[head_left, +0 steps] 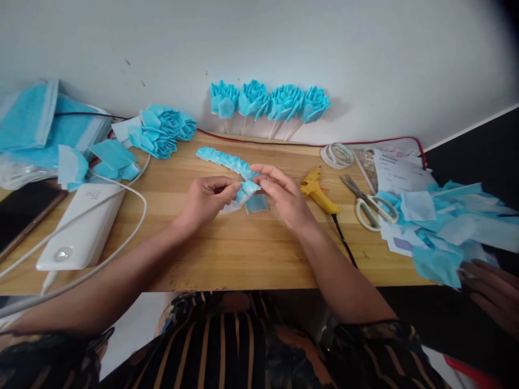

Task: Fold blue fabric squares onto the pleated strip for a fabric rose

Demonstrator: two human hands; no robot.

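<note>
My left hand (206,200) and my right hand (284,194) meet over the middle of the wooden table (243,254). Both pinch a small folded blue petal (247,189) at the near end of a strip of folded blue petals (225,158), which runs back and to the left on the table. A flat blue square (257,203) lies just under the fingers. The fingers of both hands are closed on the blue piece.
Several blue paper flowers on sticks (270,102) lean against the wall. A loose blue flower (162,131), blue sheets (36,124), a white power bank (85,227) with cables and a phone (20,210) lie left. Yellow glue gun (318,194), scissors (368,202), tape roll (337,155) and blue scraps (446,227) lie right. Another person's hand (492,292) rests far right.
</note>
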